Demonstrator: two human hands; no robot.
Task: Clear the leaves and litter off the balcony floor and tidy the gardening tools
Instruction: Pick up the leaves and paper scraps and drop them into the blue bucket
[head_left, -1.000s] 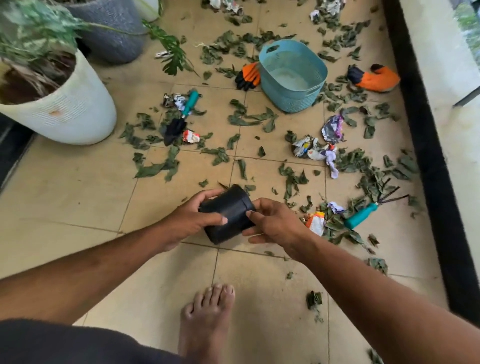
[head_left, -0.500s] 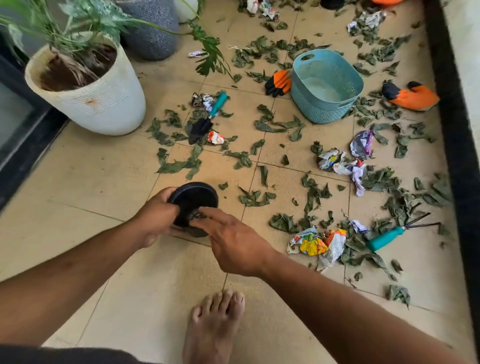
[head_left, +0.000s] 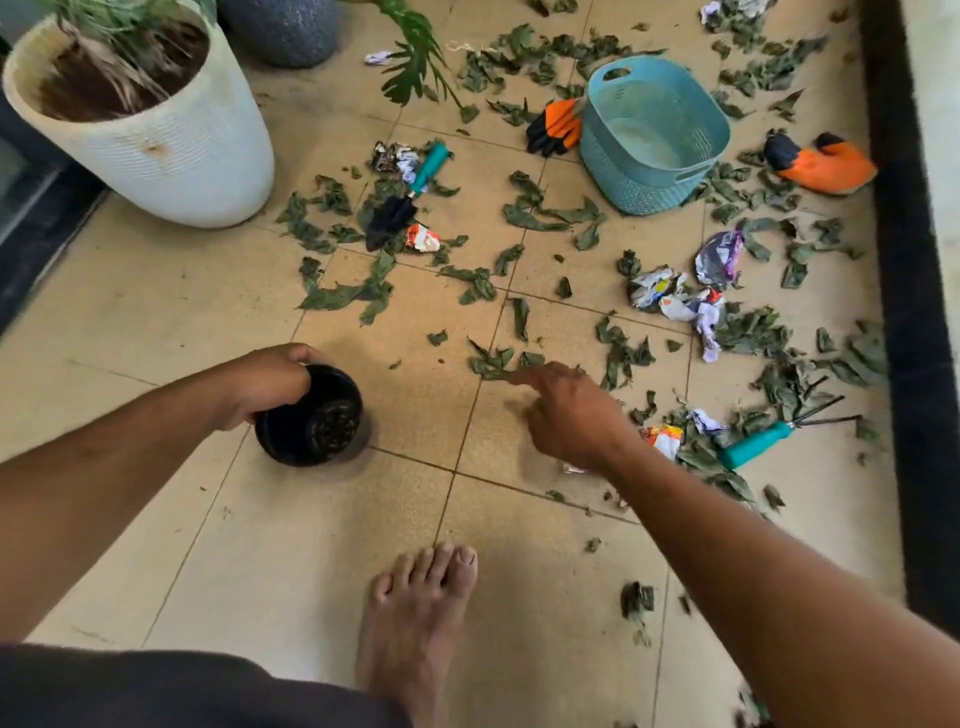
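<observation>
Our left hand (head_left: 265, 384) grips the rim of a small black pot (head_left: 311, 415), fingers curled over its edge, and the pot sits tilted just above or on the tiled floor (head_left: 291, 561), its mouth turned toward us so that the holes in its bottom show; we cannot tell whether it touches the tiles. Our right hand (head_left: 566, 410) reaches out over the floor with the forefinger stretched toward a small clump of leaves (head_left: 493, 361) and the other fingers loosely bent, holding nothing. Green leaves and crumpled wrappers (head_left: 675, 299) lie scattered over most of the tiles ahead. A teal-handled trowel (head_left: 405, 200) lies among leaves near the big white planter (head_left: 171, 150), and a teal-handled hand rake (head_left: 774, 436) lies in leaves just right of our right wrist. A teal basket (head_left: 654, 135) stands farther off, with one orange and black glove (head_left: 556, 127) touching its left side and another glove (head_left: 821, 163) lying a little apart on its right. A grey pot (head_left: 283, 28) stands behind the white planter. Our bare foot (head_left: 415, 618) rests on the tiles at the bottom of the view, between our two arms.
</observation>
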